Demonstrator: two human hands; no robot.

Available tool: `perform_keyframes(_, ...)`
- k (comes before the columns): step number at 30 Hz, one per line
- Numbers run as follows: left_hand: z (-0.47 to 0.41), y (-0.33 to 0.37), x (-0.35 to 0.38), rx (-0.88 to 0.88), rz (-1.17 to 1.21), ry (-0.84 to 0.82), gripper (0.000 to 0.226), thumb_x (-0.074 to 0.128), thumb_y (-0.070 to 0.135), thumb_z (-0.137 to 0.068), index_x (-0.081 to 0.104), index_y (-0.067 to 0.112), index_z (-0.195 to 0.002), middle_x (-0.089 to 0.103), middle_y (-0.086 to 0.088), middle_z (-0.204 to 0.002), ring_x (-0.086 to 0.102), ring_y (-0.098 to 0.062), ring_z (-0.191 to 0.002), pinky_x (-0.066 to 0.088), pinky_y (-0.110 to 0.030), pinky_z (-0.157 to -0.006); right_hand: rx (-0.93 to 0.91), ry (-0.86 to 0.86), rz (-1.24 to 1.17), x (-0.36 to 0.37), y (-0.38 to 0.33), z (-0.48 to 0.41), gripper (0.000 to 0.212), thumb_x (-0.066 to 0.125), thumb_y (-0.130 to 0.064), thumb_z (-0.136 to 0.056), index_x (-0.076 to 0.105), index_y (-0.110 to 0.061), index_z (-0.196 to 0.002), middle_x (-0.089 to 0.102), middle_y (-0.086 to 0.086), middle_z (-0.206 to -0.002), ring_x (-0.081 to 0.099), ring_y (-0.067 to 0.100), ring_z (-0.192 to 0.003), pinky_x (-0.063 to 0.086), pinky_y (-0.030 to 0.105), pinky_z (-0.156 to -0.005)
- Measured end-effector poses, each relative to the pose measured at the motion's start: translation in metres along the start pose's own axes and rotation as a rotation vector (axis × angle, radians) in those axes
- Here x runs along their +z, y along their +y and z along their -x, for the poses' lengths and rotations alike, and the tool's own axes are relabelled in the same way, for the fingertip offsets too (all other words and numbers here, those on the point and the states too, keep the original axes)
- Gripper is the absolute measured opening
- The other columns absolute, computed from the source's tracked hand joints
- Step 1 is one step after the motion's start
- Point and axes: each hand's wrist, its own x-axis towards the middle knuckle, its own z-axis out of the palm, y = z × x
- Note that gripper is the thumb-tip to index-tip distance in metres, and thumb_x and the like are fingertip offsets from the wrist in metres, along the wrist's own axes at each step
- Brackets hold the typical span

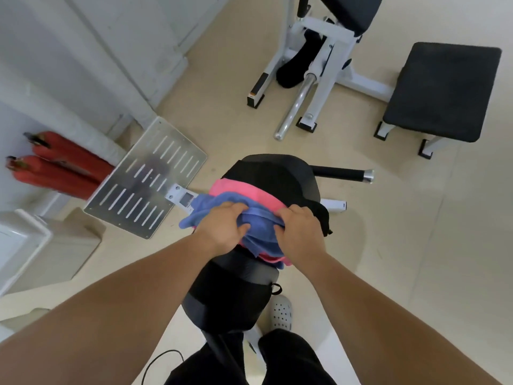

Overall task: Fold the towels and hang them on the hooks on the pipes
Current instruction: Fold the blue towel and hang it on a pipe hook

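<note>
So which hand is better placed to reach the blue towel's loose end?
Left, probably: the left hand grips the blue towel beside that end; the right hand holds the opposite edge.

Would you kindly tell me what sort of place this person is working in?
Most likely a gym or workout room: a black padded bench on white legs, a white machine frame with a chrome bar, and the padded seat where the blue towel and pink towel lie.
</note>
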Motion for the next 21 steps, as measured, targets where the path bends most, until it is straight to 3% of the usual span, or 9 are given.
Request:
perform_keyframes(5,-0.004,0.006,0.006,0.026,-0.067,0.075,0.049,0.057,0.036,-0.1,0.046,0.027,-0.147,0.053,-0.005,-0.141,0.054,-0.026,-0.126,0.043,-0.039,-0.109,-0.024,0.02,-0.067,0.0,0.0,0.005,0.017,0.055,-0.033,-0.099,0.065,-0.02,-0.102,0.062,-0.002,-0.097,0.054,0.017,-0.092,0.051,0.033,-0.083)
perform_keyframes(10,0.007,0.004,0.006,0.065,0.051,0.211,0.014,0.064,0.026,-0.094,0.069,0.019,-0.105,0.063,-0.005,-0.111,0.06,-0.027,-0.1,0.053,-0.045,-0.086,-0.094,0.07,-0.144,-0.006,-0.007,0.018,0.019,0.055,-0.03,-0.1,0.067,-0.017,-0.096,0.064,0.001,-0.089,0.057,0.02,-0.083,0.053,0.037,-0.078)
perform_keyframes(13,0.023,0.0,0.001,0.056,0.105,0.23,0.011,0.06,0.021,-0.096,0.07,0.017,-0.094,0.065,-0.003,-0.094,0.062,-0.026,-0.086,0.054,-0.045,-0.079,-0.126,0.052,-0.152,-0.015,-0.012,0.027,0.02,0.054,-0.028,-0.101,0.068,-0.015,-0.098,0.065,0.003,-0.091,0.06,0.022,-0.082,0.054,0.04,-0.077)
perform_keyframes(16,0.041,-0.004,-0.003,0.053,0.171,0.281,0.018,0.056,0.018,-0.098,0.062,0.016,-0.081,0.055,0.002,-0.073,0.055,-0.024,-0.07,0.048,-0.038,-0.065,-0.136,0.024,-0.17,-0.021,-0.013,0.037,0.02,0.053,-0.026,-0.101,0.069,-0.014,-0.106,0.066,0.005,-0.098,0.061,0.024,-0.087,0.054,0.041,-0.079)
perform_keyframes(21,0.079,-0.008,-0.015,0.011,0.314,0.399,0.015,0.05,0.019,-0.103,0.058,0.012,-0.092,0.065,-0.009,-0.083,0.058,-0.034,-0.079,0.048,-0.043,-0.075,-0.11,-0.059,-0.085,-0.027,-0.011,0.055,0.022,0.049,-0.028,-0.102,0.066,-0.015,-0.1,0.068,0.006,-0.098,0.062,0.027,-0.089,0.052,0.043,-0.08)
